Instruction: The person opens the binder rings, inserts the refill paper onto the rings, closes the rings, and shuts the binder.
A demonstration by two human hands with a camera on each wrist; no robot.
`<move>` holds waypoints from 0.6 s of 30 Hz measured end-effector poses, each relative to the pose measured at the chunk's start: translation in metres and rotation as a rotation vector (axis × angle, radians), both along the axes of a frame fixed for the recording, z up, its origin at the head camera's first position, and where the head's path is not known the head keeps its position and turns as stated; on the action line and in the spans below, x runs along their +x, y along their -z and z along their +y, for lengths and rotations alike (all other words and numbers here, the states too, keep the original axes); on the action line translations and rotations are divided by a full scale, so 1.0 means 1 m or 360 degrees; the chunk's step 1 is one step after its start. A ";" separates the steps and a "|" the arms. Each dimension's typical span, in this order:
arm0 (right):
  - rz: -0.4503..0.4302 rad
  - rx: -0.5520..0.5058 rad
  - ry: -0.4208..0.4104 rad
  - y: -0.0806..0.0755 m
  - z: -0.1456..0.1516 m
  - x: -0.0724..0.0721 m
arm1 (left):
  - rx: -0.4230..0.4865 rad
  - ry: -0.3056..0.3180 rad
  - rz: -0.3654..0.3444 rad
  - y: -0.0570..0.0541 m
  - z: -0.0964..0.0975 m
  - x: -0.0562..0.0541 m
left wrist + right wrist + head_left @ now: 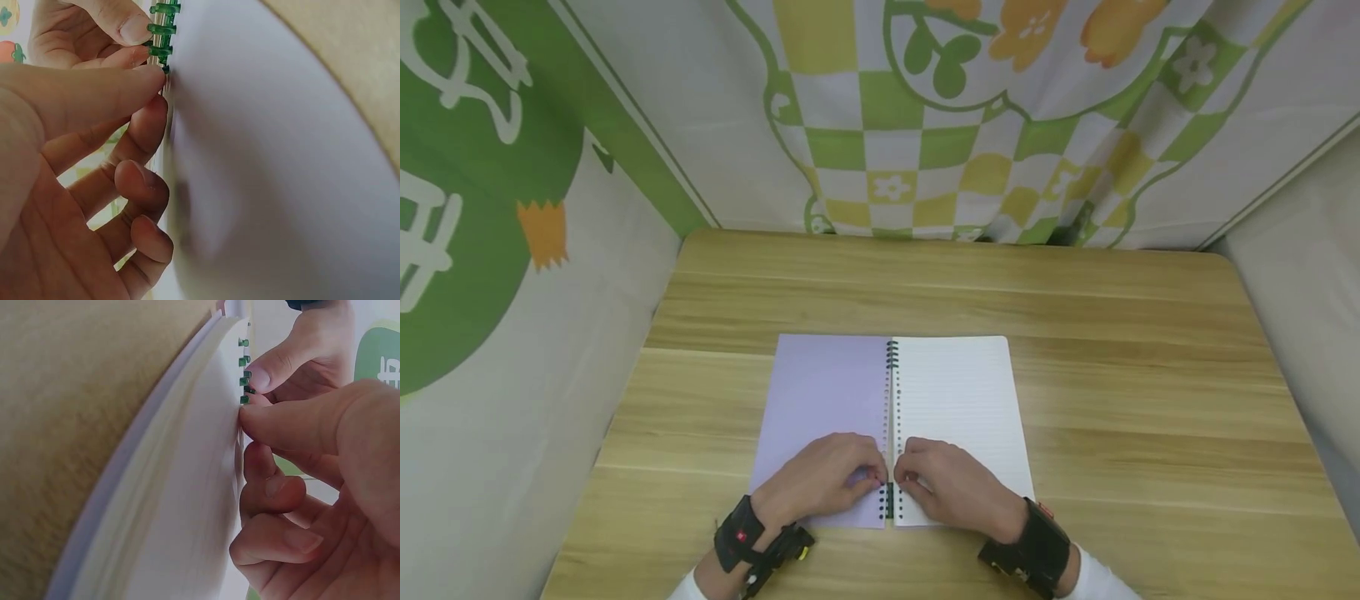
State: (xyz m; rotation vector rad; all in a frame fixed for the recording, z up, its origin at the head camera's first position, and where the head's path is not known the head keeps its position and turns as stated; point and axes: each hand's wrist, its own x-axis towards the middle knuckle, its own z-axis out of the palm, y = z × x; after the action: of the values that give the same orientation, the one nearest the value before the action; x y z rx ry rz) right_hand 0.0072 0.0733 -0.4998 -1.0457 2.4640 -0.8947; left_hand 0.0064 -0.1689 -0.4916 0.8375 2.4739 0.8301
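Observation:
A spiral notebook (962,392) lies open on the table, its lilac cover (827,392) at left and lined white pages at right. A green ring binding (891,502) shows at the lower end of the spine, and more green rings (892,354) at the top; the middle holes show no rings. My left hand (827,477) pinches the lower binding between thumb and index finger, other fingers curled. Opposite it, my right hand (961,485) pinches the same binding from the page side. In the left wrist view, both thumbs sit close along the green rings (164,29).
The wooden table (1150,400) extends around the notebook on both sides and behind. A patterned curtain (910,150) hangs at the table's far edge, with light fabric walls to the left and right. Each wrist wears a black strap (1037,546) with a device.

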 end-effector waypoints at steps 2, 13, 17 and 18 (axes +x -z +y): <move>-0.0003 0.0004 0.0005 0.000 -0.001 0.001 | 0.0014 -0.0008 -0.0005 0.001 0.000 0.000; 0.0068 0.0065 0.0073 0.003 -0.004 0.005 | 0.0017 -0.0072 -0.0043 0.004 0.004 0.003; 0.0075 0.0080 0.0075 0.003 -0.004 0.005 | 0.0020 -0.0068 -0.0022 0.004 0.005 0.003; 0.0068 0.0074 0.0070 0.003 -0.003 0.005 | 0.0024 -0.0068 -0.0016 0.003 0.005 0.003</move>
State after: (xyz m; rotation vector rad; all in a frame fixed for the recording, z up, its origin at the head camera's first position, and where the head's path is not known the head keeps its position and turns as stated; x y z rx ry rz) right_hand 0.0120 0.0698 -0.5031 -1.0086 2.5396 -0.8319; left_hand 0.0090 -0.1640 -0.4950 0.7864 2.4875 0.8663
